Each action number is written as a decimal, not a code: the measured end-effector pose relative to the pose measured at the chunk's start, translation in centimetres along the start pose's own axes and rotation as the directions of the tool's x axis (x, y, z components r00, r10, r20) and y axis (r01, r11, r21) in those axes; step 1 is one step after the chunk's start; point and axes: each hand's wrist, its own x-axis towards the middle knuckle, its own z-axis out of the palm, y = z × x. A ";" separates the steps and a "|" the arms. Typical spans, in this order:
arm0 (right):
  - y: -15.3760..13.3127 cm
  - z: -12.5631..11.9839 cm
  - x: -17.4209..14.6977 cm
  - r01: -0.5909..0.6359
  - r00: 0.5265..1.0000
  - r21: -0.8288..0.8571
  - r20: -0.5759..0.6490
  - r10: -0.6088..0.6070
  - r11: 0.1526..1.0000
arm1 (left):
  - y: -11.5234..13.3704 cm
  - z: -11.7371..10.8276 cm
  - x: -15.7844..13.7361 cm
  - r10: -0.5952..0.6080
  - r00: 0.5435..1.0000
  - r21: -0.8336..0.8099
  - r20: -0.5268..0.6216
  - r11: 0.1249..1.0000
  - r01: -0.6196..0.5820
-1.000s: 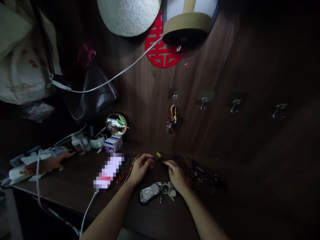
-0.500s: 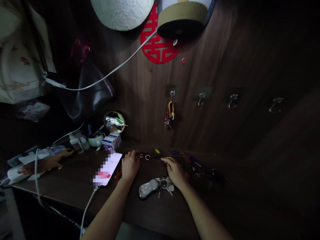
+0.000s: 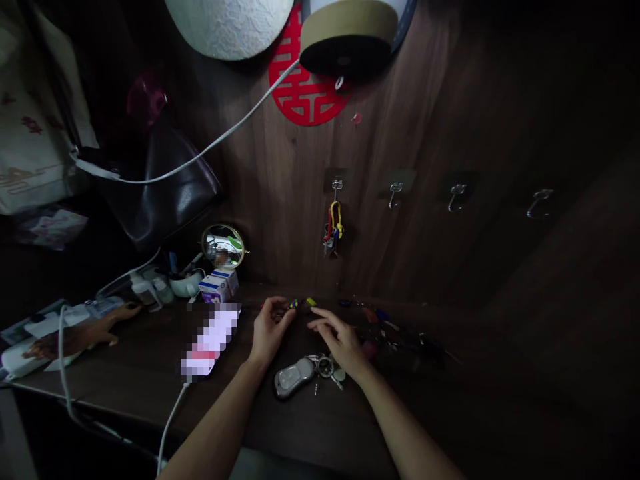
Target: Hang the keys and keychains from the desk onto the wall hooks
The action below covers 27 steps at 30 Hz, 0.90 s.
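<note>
My left hand [image 3: 269,333] is closed over the wooden surface, thumb and fingers drawn together. At its thumb tip shows a small multicoloured trinket [image 3: 293,304], apparently pinched there; the fingers hide part of it. Facing it, my right hand [image 3: 343,343] has its fingers stretched out and apart, with nothing visible in them. Close to those fingertips lies a small yellow piece [image 3: 311,302]. Between my forearms rests a silver-grey key fob [image 3: 294,378], joined to a ring of keys [image 3: 326,367] partly beneath my right hand.
On the wall are several metal hooks [image 3: 395,193]; one bears a bunch of keys [image 3: 333,227] on red and yellow cords. A lit phone [image 3: 215,340] with a white cable lies left. Dark small items [image 3: 395,333] lie right. A round mirror [image 3: 223,247] stands behind boxes [image 3: 219,287].
My left hand has turned and curled its fingers, and the multicoloured trinket now shows at its thumb. The loose ring beside it is out of sight. My right hand has spread its fingers.
</note>
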 end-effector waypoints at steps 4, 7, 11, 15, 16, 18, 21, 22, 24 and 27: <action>-0.9 0.5 0.0 -0.044 0.997 0.181 0.078 0.030 0.983 | -0.2 0.4 -0.1 0.022 0.998 -0.005 0.065 1.000 -0.021; -0.8 0.5 0.1 -0.059 0.997 0.198 0.064 0.047 0.978 | -0.2 0.5 -0.3 0.044 0.990 -0.027 0.132 0.999 -0.040; -0.3 0.5 0.5 -0.081 0.997 0.256 0.003 0.083 0.963 | 0.5 0.5 -0.6 0.071 0.965 -0.041 0.253 0.997 -0.063; 0.6 0.8 0.9 -0.101 0.989 0.271 -0.078 0.126 0.957 | 1.1 0.6 -0.9 0.060 0.935 -0.085 0.350 0.996 -0.032; 0.8 0.8 1.0 -0.102 0.987 0.268 -0.092 0.131 0.958 | 1.1 0.5 -0.9 0.055 0.939 -0.086 0.340 0.996 -0.027; 1.0 0.8 1.0 -0.112 0.984 0.293 -0.102 0.147 0.949 | 0.9 0.5 -0.7 0.059 0.954 -0.061 0.292 0.997 -0.043; 0.6 0.5 0.9 -0.144 0.980 0.369 -0.077 0.185 0.918 | 0.5 0.5 -0.4 0.106 0.960 0.018 0.259 0.993 -0.115; 0.2 0.5 0.9 -0.153 0.980 0.390 -0.060 0.191 0.908 | 0.4 0.6 -0.4 0.129 0.953 0.042 0.274 0.988 -0.146; -0.5 0.4 0.7 -0.167 0.981 0.428 -0.017 0.193 0.888 | 0.3 0.6 -0.3 0.170 0.929 0.077 0.329 0.976 -0.206; -1.2 0.3 0.5 -0.181 0.981 0.503 0.034 0.190 0.845 | 0.3 0.7 -0.2 0.192 0.890 0.100 0.414 0.962 -0.254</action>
